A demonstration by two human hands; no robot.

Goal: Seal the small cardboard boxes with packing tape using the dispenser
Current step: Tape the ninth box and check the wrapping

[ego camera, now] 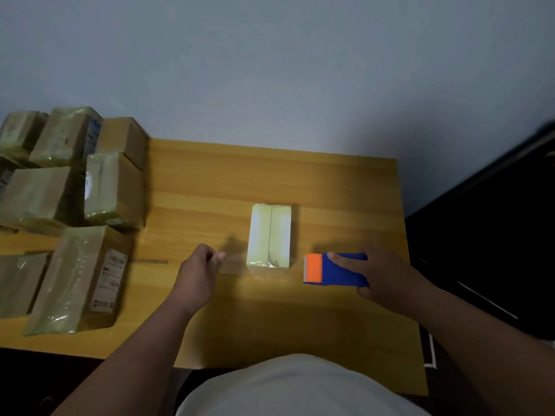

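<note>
While tape-glossed, box (269, 235) stays rectangular.

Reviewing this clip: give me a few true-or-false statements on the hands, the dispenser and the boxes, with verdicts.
1. The right hand grips the blue and orange tape dispenser. True.
2. The left hand lies flat on the pale tape-wrapped small box. False: it is beside the box, fingers pinched.
3. Taped brown cardboard boxes are piled at the left of the wooden table. True.
4. The dispenser sits on the box. False: it is to its right.
</note>
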